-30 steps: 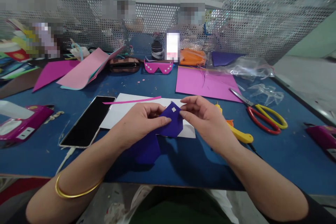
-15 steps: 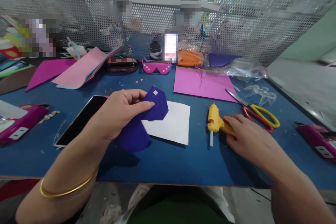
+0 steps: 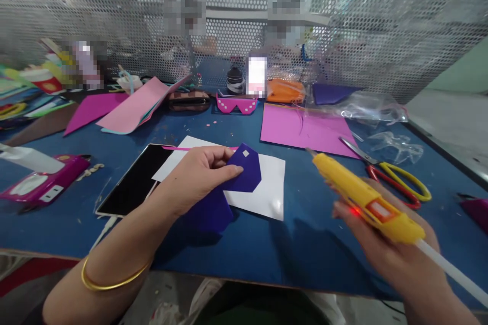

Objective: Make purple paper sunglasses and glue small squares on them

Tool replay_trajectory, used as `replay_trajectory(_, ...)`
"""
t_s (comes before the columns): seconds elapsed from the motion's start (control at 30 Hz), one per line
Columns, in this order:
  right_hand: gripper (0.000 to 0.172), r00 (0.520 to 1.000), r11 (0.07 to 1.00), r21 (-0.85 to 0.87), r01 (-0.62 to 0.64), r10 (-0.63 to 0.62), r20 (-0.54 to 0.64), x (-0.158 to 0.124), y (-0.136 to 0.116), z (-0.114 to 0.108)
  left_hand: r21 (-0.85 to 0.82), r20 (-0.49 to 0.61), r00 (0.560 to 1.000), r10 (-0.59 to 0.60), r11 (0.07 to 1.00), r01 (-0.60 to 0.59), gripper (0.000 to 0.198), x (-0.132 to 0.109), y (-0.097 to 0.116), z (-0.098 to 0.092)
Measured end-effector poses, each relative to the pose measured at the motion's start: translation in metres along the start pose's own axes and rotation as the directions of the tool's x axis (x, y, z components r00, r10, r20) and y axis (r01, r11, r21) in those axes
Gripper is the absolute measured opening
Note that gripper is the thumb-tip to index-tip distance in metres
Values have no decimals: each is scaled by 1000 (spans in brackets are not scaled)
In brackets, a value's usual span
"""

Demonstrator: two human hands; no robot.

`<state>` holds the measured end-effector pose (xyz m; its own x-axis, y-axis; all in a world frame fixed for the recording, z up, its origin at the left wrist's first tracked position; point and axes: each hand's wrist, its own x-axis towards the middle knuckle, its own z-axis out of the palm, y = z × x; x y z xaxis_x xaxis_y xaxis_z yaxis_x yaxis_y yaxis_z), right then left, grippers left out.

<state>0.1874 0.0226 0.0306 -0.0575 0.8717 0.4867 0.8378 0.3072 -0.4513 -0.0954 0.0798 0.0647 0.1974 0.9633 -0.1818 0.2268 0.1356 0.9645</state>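
My left hand (image 3: 196, 175) pinches a dark purple foam cut-out (image 3: 244, 175) with a small white square near its top, holding it above a white sheet (image 3: 267, 193) on the blue table (image 3: 267, 244). My right hand (image 3: 389, 244) grips a yellow glue gun (image 3: 362, 198), lifted off the table at the right. Its nozzle points up and left toward the purple piece, and a white glue stick pokes out of its back end. A red light glows on its side.
A black phone (image 3: 133, 180) lies left of the white sheet. Red-and-yellow scissors (image 3: 396, 177) and a pink foam sheet (image 3: 305, 124) lie to the right. Pink pixel glasses (image 3: 236, 104), more foam sheets and plastic bags line the back by a perforated metal screen. People sit behind it.
My right hand left the purple piece, reached to the glue gun lying on the table, and now holds it lifted with the nozzle toward the piece. My left hand kept hold of the cut-out.
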Motion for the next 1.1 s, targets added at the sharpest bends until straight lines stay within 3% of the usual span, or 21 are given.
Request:
replay_trajectory(0.1,10,994,965,254,61,-82,72,-4,-34,8,-5,7,1000,-2,1000,2,19,1,0,1)
replay_trajectory(0.23,6,990,939,339,50,-91,107,-6,-56,24,-37,28,1000,8,999,-7,15,2,0,3)
replay_trajectory(0.43,6,991,941,334,52,-91,102,-11,-54,36,-19,24,1000,12,1000,-12,10,1,0,5)
replay_trajectory(1.1,7,988,944,325,52,-96,122,-13,-50,39,9,60,998,30,999,-31,5,0,-1,7)
